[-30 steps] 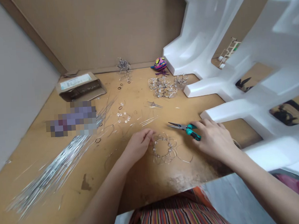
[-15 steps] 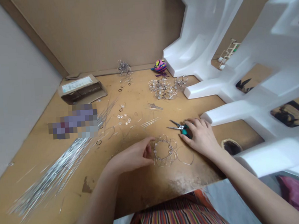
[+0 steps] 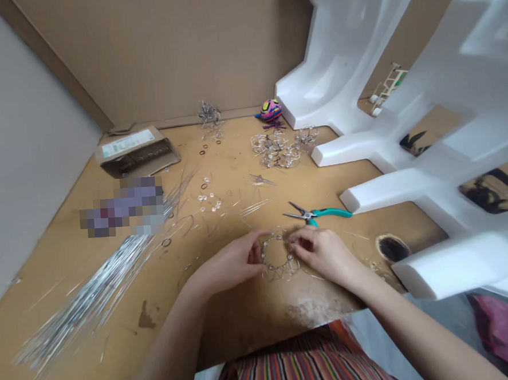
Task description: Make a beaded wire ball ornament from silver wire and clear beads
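Observation:
A ring of bent silver wire strung with clear beads point(image 3: 280, 266) lies on the wooden table in front of me. At its left side is my left hand point(image 3: 236, 258), with thumb and forefinger closed around the edge and the other fingers curled in. My right hand point(image 3: 324, 251) pinches the ring's right side; its fingertips partly hide the beads and wire there. Just beyond the right hand, pliers with teal handles point(image 3: 330, 212) lie with their jaws spread, touched by neither hand.
Long silver wires point(image 3: 100, 285) lie in a bundle at left, by a blurred-out item point(image 3: 123, 203) and an open cardboard box point(image 3: 137, 151). Loose clear beads point(image 3: 209, 202) and finished-looking beaded wire pieces point(image 3: 277, 149) sit farther back. A white moulded frame point(image 3: 378, 191) borders the right, beside a round hole point(image 3: 393, 248).
My right hand has let go of the pliers and come left and nearer to me, onto the ring's right side. My left hand has stayed at the ring.

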A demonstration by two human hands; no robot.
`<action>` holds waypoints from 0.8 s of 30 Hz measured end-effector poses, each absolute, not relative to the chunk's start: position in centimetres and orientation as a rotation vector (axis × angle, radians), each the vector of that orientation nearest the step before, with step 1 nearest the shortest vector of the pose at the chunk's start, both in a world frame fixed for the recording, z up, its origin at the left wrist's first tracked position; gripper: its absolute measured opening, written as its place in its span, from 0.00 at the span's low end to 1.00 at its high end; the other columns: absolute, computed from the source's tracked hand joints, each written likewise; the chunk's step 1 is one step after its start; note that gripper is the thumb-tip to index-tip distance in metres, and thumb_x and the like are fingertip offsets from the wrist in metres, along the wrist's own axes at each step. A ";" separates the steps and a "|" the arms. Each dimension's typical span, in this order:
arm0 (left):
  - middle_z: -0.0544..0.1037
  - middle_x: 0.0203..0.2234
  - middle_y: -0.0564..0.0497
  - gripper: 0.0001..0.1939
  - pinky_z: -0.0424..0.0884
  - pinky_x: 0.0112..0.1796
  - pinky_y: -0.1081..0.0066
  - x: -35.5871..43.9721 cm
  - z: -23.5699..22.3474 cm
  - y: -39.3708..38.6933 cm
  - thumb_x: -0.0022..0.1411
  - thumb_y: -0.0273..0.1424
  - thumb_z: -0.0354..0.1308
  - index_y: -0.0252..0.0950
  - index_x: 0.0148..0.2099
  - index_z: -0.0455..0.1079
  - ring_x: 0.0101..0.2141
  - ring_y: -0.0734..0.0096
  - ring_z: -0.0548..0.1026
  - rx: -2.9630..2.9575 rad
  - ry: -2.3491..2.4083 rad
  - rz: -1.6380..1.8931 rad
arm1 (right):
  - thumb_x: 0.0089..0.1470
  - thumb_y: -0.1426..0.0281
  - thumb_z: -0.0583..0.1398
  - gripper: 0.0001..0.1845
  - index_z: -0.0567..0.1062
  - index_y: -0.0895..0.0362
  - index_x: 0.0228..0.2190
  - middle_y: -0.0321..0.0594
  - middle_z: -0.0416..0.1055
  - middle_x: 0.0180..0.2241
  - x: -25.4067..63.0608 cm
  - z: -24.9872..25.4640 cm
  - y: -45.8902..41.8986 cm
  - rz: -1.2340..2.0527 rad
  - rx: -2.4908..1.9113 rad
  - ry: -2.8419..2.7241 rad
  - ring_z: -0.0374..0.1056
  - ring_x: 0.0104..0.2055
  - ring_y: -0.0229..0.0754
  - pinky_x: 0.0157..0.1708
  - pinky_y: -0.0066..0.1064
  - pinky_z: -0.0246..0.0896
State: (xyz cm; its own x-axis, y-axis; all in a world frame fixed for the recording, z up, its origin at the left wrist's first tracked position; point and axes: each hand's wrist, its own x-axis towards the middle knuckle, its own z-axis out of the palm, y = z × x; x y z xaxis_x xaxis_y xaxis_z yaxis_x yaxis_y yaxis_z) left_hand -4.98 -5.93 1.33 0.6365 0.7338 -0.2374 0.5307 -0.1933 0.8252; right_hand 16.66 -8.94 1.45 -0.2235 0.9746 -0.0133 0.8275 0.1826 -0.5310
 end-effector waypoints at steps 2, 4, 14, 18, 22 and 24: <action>0.71 0.29 0.54 0.30 0.65 0.30 0.73 -5.0 1.4 -5.9 0.52 0.31 0.57 0.41 0.58 0.56 0.29 0.71 0.70 1.866 1.008 0.254 | 0.51 0.71 0.54 0.11 0.76 0.55 0.33 0.40 0.74 0.33 16.5 1.5 -8.9 0.644 -1.704 -2.124 0.69 0.34 0.41 0.36 0.33 0.61; 0.71 0.29 0.54 0.29 0.65 0.30 0.73 -5.0 1.4 -5.9 0.53 0.34 0.57 0.40 0.58 0.57 0.29 0.71 0.70 1.867 1.013 0.256 | 0.51 0.72 0.53 0.11 0.75 0.56 0.33 0.41 0.74 0.34 16.5 1.4 -8.7 0.663 -1.684 -2.095 0.69 0.35 0.41 0.37 0.33 0.62; 0.77 0.33 0.49 0.13 0.67 0.35 0.70 -4.7 1.1 -5.3 0.61 0.32 0.47 0.38 0.45 0.69 0.33 0.68 0.72 1.922 1.150 0.471 | 0.51 0.72 0.52 0.11 0.74 0.58 0.33 0.38 0.73 0.28 16.3 1.0 -5.2 0.972 -1.432 -2.019 0.68 0.28 0.37 0.31 0.29 0.62; 0.77 0.34 0.49 0.12 0.67 0.36 0.69 -4.9 0.7 -4.8 0.60 0.32 0.48 0.37 0.42 0.70 0.34 0.67 0.73 1.949 1.236 0.490 | 0.50 0.73 0.52 0.15 0.70 0.60 0.41 0.34 0.70 0.24 16.4 0.6 -3.4 1.198 -1.384 -1.888 0.67 0.23 0.34 0.28 0.28 0.62; 0.77 0.35 0.49 0.11 0.67 0.36 0.70 -5.0 0.4 -4.6 0.60 0.31 0.47 0.38 0.41 0.70 0.35 0.66 0.73 1.931 1.287 0.452 | 0.52 0.73 0.50 0.16 0.69 0.59 0.42 0.36 0.70 0.26 16.5 -0.2 -3.4 1.138 -1.429 -1.830 0.67 0.23 0.34 0.26 0.27 0.63; 0.77 0.36 0.49 0.12 0.67 0.37 0.70 -5.0 0.4 -4.5 0.61 0.31 0.47 0.38 0.43 0.69 0.36 0.67 0.74 1.896 1.311 0.463 | 0.53 0.73 0.49 0.16 0.69 0.58 0.43 0.37 0.71 0.27 16.7 -0.5 -3.6 1.045 -1.485 -1.800 0.67 0.23 0.34 0.26 0.27 0.63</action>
